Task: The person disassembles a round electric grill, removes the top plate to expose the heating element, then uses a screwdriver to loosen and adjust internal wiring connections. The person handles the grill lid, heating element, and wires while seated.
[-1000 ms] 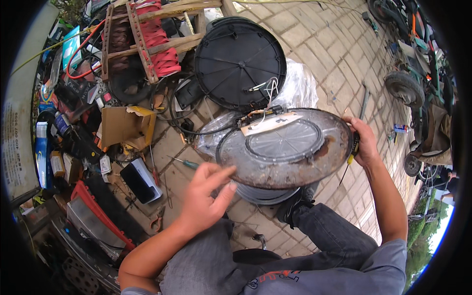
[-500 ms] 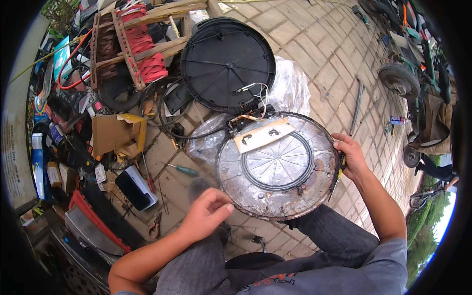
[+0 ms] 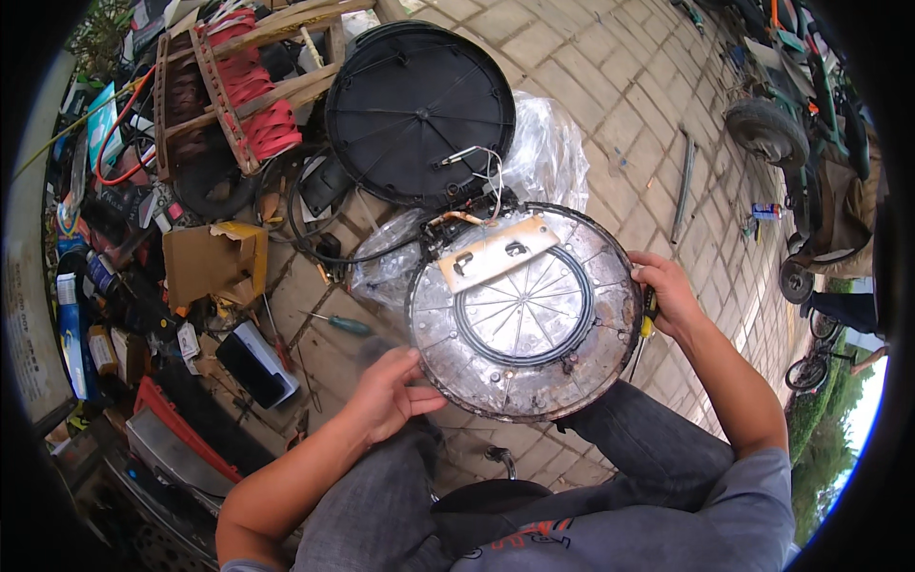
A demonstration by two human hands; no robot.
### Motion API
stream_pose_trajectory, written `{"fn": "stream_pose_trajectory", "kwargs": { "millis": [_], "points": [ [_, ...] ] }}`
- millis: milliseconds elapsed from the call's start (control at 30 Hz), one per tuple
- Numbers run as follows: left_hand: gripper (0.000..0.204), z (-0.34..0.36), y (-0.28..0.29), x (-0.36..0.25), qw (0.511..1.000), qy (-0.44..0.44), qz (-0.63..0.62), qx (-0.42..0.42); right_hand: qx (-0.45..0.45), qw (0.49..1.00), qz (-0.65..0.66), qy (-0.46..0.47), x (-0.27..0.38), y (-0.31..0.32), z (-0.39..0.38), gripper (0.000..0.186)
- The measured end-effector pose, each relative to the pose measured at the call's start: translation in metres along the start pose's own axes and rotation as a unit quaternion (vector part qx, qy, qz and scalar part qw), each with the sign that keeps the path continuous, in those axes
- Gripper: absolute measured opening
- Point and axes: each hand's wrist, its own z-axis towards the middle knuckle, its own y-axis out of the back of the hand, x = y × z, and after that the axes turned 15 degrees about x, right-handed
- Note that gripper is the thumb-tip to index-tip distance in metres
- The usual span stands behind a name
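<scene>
A round metal heating plate (image 3: 610, 329), like the underside of an electric griddle, lies tilted above my knees. A ring-shaped element and a pale bracket (image 3: 500, 255) sit on its stained face. My right hand (image 3: 667, 297) grips the plate's right rim and also holds a screwdriver (image 3: 648, 315) with a yellow and black handle, its shaft pointing down. At the lower left rim, my left hand (image 3: 386, 393) has its thumb and fingers apart; whether the fingertips touch the rim cannot be made out. Wires join the plate to a black round cover (image 3: 419, 119) beyond it.
Clear plastic sheeting (image 3: 553, 157) lies under the cover. On the paving left are a green-handled screwdriver (image 3: 345, 325), a phone (image 3: 252, 367), a torn cardboard box (image 3: 214, 262) and a heap of parts. A metal bar (image 3: 684, 186) and a wheeled vehicle (image 3: 767, 133) are at right.
My left hand has turned and its fingers have spread, with the thumb raised by the rim. The right hand keeps its hold. The whole view has shifted slightly.
</scene>
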Motion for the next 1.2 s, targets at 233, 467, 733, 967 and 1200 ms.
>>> {"fn": "stream_pose_trajectory", "kwargs": {
  "millis": [233,467,733,967,1200],
  "points": [
    [0.054,0.02,0.018,-0.039,0.973,-0.04,0.171,-0.149,-0.007,1.0,-0.006,-0.002,0.001,0.002,-0.001,0.039],
    [0.05,0.059,0.039,-0.169,0.872,-0.217,0.378,-0.22,0.002,1.0,0.002,-0.005,0.009,-0.005,-0.001,0.04],
    [0.062,0.128,0.03,-0.242,0.813,-0.213,0.467,-0.274,-0.006,0.999,-0.003,-0.031,-0.002,0.005,-0.005,0.04],
    [0.052,0.173,0.075,-0.288,0.702,-0.309,0.501,-0.401,-0.005,0.999,0.018,-0.026,-0.007,0.0,-0.002,0.041],
    [0.054,0.168,0.054,-0.301,0.79,-0.302,0.388,-0.368,-0.007,0.999,0.033,-0.027,-0.017,0.006,-0.003,0.04]
  ]
}}
